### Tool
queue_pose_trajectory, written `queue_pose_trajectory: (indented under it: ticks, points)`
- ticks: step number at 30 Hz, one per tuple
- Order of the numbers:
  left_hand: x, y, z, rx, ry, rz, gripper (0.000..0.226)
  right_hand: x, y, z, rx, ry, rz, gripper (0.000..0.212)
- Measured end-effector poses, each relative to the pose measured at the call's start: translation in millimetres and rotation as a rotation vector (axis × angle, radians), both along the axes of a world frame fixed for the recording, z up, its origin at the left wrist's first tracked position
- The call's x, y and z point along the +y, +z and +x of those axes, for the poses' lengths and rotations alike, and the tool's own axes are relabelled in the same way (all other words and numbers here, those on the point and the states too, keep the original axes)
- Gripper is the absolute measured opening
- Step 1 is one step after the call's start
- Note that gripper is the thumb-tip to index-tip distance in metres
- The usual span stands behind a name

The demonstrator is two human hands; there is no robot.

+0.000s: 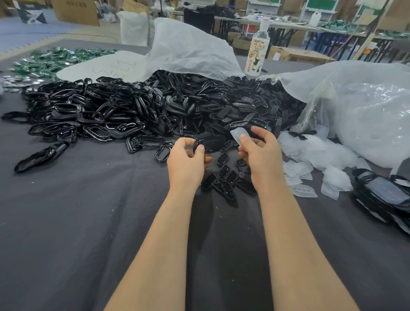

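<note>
My left hand grips a black oval plastic frame part by its left end, thumb and fingers curled round it. My right hand pinches a small translucent white plastic piece, held just right of the black part. Both hands hover over a dark grey cloth-covered table. Below them lie several small black perforated inserts. A big heap of black frames and black inserts spreads behind the hands.
Loose translucent pieces lie to the right beside a clear plastic bag. A stack of assembled black parts sits at the far right. A bottle, a white sack and green circuit boards stand behind.
</note>
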State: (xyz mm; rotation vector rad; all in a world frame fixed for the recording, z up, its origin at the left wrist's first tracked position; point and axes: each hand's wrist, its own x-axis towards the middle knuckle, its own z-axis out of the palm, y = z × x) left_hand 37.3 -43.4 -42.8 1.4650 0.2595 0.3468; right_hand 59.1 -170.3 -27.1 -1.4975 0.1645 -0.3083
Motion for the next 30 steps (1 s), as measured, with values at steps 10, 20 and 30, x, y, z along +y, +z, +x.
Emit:
queue_pose_trajectory:
  ticks: [10, 20, 30]
  points:
    - [0.6, 1.1, -0.7, 0.007, 0.000, -0.022, 0.022, 3.3, 3.3, -2.9, 0.026, -0.034, -0.067, 0.017]
    - [0.1, 4.2, 0.7, 0.026, 0.014, -0.152, 0.018, 3.5, 3.1, -4.7, -0.002, 0.020, -0.154, 0.020]
    - [-1.3, 3.8, -1.0, 0.007, 0.008, -0.100, 0.023, 0.8, 8.8, -3.3, -0.055, 0.066, 0.088, 0.017]
